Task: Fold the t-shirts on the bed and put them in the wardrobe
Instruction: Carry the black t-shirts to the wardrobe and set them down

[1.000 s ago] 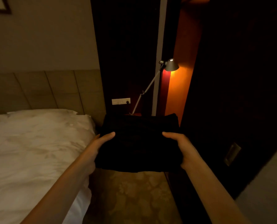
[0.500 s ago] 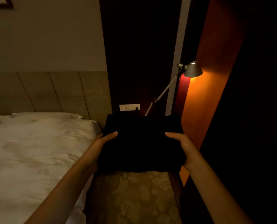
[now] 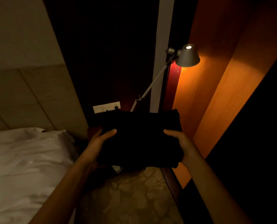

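Folded black t-shirt stack (image 3: pixel 139 139) sits level between both hands, left hand (image 3: pixel 100 143) and right hand (image 3: pixel 179 143) gripping opposite ends, orange wooden wardrobe panel (image 3: pixel 215 94) just off the right.

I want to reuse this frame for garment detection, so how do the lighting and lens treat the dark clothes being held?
Head view: the room is dim; the lamp lights only the orange panel. The folded black clothes, gripped by the left hand and right hand, show almost no fold detail. Wide-angle distortion tilts the vertical edges.
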Tool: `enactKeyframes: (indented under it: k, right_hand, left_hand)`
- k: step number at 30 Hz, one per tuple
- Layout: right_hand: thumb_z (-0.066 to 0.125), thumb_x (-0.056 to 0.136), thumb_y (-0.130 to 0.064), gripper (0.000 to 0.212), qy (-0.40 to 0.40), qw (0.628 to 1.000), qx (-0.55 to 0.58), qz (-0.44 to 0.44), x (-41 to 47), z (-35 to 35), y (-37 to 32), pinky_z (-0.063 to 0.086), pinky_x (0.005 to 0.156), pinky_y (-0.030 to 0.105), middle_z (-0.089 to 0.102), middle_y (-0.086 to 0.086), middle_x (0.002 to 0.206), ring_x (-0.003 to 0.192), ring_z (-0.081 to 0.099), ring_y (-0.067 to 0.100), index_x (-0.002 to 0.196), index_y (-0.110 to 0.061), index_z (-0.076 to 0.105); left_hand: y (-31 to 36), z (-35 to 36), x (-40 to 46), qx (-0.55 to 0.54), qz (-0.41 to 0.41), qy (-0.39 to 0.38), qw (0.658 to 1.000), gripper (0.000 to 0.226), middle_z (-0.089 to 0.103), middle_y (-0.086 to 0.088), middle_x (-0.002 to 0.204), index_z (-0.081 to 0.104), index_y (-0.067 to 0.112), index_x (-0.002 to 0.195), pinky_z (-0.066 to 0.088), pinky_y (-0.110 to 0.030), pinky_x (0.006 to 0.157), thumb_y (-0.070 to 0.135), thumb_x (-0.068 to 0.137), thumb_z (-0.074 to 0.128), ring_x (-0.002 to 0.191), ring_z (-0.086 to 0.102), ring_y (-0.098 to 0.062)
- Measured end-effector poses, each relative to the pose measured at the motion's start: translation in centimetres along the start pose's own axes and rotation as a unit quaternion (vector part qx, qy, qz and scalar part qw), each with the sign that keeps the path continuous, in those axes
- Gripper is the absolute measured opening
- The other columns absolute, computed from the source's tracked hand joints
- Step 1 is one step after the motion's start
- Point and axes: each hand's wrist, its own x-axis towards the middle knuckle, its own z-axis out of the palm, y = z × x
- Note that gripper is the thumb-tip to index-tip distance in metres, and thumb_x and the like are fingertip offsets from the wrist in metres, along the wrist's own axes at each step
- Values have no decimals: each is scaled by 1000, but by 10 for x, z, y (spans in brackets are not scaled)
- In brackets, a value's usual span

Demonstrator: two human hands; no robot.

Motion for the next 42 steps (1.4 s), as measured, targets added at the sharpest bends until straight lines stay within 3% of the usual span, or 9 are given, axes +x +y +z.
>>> enactKeyframes:
  k: [3,7,15,17,20,25,30,35,42]
  right_hand:
    - [80,69,-27,29,19,1000,15,3,36,-21,-6,35,43,24,49,3,64,48,44,18,80,-8,61]
    - [73,71,-24,22,59,998,19,-19,87,-61,-17,42,45,24,59,5,66,48,53,18,83,-7,67]
    - [55,94,-14,2,91,994,63,-4,198,-164,-18,36,38,24,45,2,52,35,41,14,94,-12,54]
    - [58,93,-9,3,135,989,54,-19,220,-186,-13,44,46,26,58,0,57,45,57,15,95,-9,57]
    - [72,82,-5,27,249,966,46,-43,249,-217,2,57,65,35,74,8,93,82,73,27,108,-7,66]
    - [76,78,-9,29,344,937,59,-11,301,-275,52,56,69,31,73,6,102,90,71,25,105,-17,66]
    - [79,77,-13,31,401,914,64,20,361,-343,128,55,71,33,73,4,101,88,71,24,106,-19,66]
    - [81,76,-14,23,456,886,78,41,421,-404,220,56,72,34,73,1,96,86,71,22,93,-24,69]
    - [81,78,-17,41,488,868,71,53,492,-496,348,57,84,41,71,3,106,95,70,23,117,-17,66]
  left_hand:
    - [1,16,49,19,8,-14,1000,36,76,1,98,61,25,112,53,-33,75,29,77,65,86,74,-16]
    - [-13,41,123,53,-9,-30,998,23,76,6,88,60,27,109,56,-26,62,26,86,61,78,74,-12]
    - [-76,88,275,106,-57,-26,992,44,69,-4,118,57,24,128,55,-35,84,32,87,68,103,69,-21]
    - [-97,97,311,114,-66,-37,991,43,67,-5,120,58,26,125,54,-38,90,34,85,72,106,67,-23]
    - [-130,111,355,129,-74,-50,988,45,66,-2,118,57,27,122,55,-35,88,35,81,75,107,66,-21]
    - [-207,131,434,185,-83,-76,976,59,69,0,112,59,20,118,54,-29,84,35,66,83,101,68,-15]
    - [-323,127,513,207,-126,-88,966,37,68,-10,117,63,11,116,51,-42,96,20,83,75,110,65,-28]
    - [-440,122,574,217,-170,-91,957,48,67,-10,120,60,8,125,53,-43,96,24,83,75,106,67,-24]
    - [-599,118,640,210,-201,-82,953,36,70,-8,112,65,17,113,54,-47,95,26,81,78,101,69,-26]
